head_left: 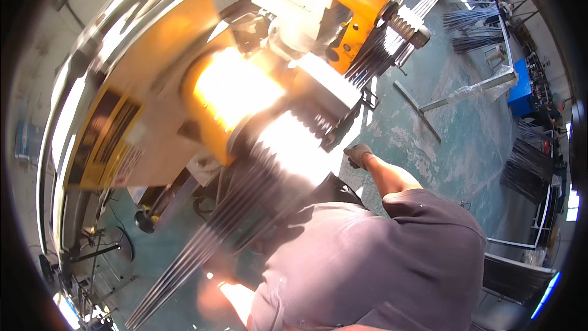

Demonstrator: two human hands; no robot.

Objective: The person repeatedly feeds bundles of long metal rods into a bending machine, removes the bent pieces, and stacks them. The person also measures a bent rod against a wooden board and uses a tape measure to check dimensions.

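One rod bundle [202,251], one gloved right hand [357,154] near machine [184,104].

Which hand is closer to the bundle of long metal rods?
Left. The left hand is blurred, right beside the rods at their lower end. The gloved right hand is apart, up by the machine.
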